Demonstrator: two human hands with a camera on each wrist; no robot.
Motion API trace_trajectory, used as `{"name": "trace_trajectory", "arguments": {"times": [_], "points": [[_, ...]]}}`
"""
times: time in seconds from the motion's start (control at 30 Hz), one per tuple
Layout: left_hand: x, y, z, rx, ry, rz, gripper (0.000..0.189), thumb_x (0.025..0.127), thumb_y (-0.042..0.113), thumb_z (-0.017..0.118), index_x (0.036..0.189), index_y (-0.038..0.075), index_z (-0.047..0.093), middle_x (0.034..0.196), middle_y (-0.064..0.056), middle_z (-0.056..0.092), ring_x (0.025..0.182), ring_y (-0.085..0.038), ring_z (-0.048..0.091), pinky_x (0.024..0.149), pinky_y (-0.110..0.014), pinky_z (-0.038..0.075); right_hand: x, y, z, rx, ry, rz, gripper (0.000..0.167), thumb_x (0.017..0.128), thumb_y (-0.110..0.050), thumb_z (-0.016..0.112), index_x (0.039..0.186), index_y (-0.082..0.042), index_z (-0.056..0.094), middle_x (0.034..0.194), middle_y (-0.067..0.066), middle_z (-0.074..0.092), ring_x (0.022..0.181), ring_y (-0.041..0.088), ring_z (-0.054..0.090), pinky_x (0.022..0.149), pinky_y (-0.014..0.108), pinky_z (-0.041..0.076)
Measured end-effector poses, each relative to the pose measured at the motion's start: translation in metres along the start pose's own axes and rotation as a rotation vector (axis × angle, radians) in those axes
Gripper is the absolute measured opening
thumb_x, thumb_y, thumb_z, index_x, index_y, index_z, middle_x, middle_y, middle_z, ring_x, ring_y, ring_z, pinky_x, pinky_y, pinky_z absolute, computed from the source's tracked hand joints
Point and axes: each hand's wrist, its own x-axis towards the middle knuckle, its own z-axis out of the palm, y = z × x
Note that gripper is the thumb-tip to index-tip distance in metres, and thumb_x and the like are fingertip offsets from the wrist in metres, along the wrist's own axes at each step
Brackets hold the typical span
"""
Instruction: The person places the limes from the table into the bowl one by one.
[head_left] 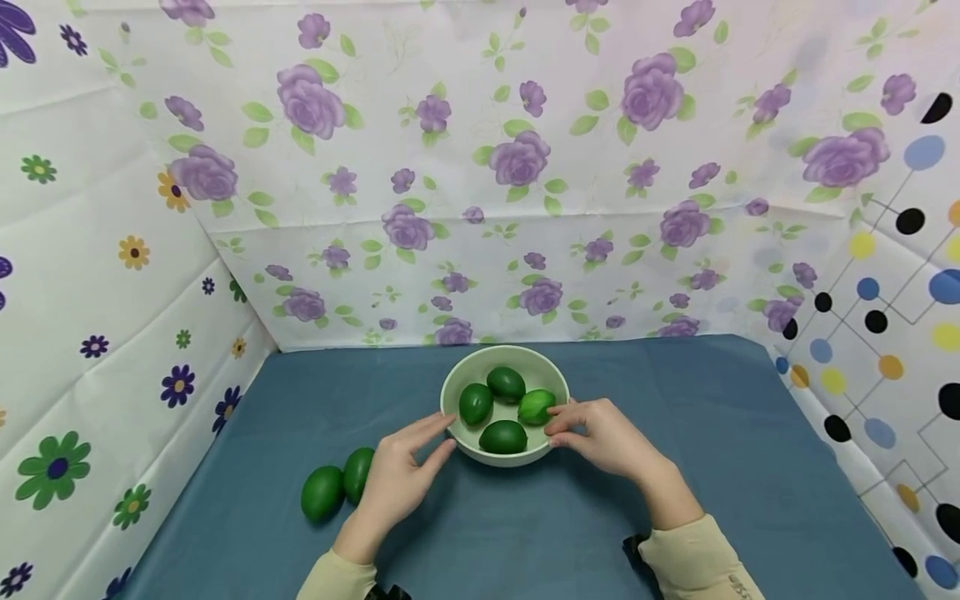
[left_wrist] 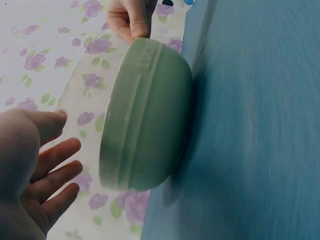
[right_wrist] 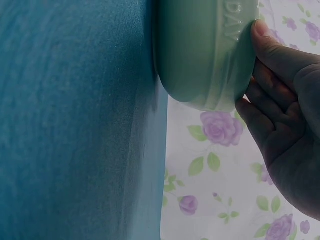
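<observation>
A pale green bowl (head_left: 465, 446) stands upright near the back of the table. Inside it lie three dark green oval fruits (head_left: 503, 437) and a brighter green lime (head_left: 536, 407). My right hand (head_left: 611, 437) holds the bowl's right rim, thumb and fingertips against it; the right wrist view shows the thumb (right_wrist: 272, 45) on the rim. At the left side, my left hand (head_left: 397, 471) has its fingers spread. In the left wrist view, a gap separates these fingers (left_wrist: 57, 155) from the bowl wall (left_wrist: 145, 120).
Two more dark green fruits (head_left: 322, 493) lie on the blue tablecloth (head_left: 525, 533) left of my left hand, one partly hidden by it. A flowered curtain (head_left: 480, 250) rises behind the table's back edge. Patterned sheets hang at the left and right.
</observation>
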Motion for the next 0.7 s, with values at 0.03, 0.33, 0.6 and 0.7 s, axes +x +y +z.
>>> {"name": "trace_trajectory", "arguments": {"times": [0.03, 0.33, 0.6, 0.7], "points": [[-0.002, -0.001, -0.004, 0.006, 0.021, -0.012, 0.038, 0.100, 0.020, 0.081, 0.138, 0.017, 0.076, 0.136, -0.006, 0.073, 0.127, -0.024, 0.069, 0.101, -0.047, 0.063, 0.000, 0.000, 0.000, -0.002, 0.000, 0.003, 0.013, 0.094, -0.015, 0.084, 0.107, -0.016, 0.086, 0.106, -0.011, 0.080, 0.130, 0.023, 0.067, 0.123, 0.051, 0.043], [-0.026, -0.023, -0.034, 0.099, 0.077, -0.063, 0.053, 0.096, 0.014, 0.084, 0.147, 0.014, 0.068, 0.147, -0.006, 0.065, 0.132, -0.030, 0.064, 0.096, -0.052, 0.064, 0.001, -0.003, 0.000, 0.000, -0.010, 0.023, 0.012, 0.095, -0.016, 0.083, 0.107, -0.015, 0.086, 0.108, -0.013, 0.079, 0.131, 0.022, 0.067, 0.124, 0.052, 0.043], [-0.043, -0.040, -0.057, 0.188, 0.005, -0.186, 0.072, 0.097, 0.016, 0.084, 0.161, 0.013, 0.052, 0.159, -0.016, 0.052, 0.142, -0.044, 0.050, 0.109, -0.071, 0.048, 0.000, -0.001, 0.000, -0.006, -0.005, 0.032, 0.012, 0.095, -0.016, 0.083, 0.107, -0.015, 0.086, 0.108, -0.014, 0.079, 0.131, 0.022, 0.067, 0.123, 0.051, 0.045], [-0.046, -0.045, -0.065, 0.221, -0.052, -0.217, 0.073, 0.096, 0.019, 0.085, 0.161, 0.014, 0.052, 0.159, -0.018, 0.051, 0.144, -0.046, 0.047, 0.110, -0.073, 0.046, 0.000, 0.000, 0.000, -0.006, 0.001, 0.024, 0.012, 0.095, -0.015, 0.083, 0.106, -0.015, 0.086, 0.107, -0.014, 0.079, 0.130, 0.022, 0.067, 0.123, 0.051, 0.045]]}}
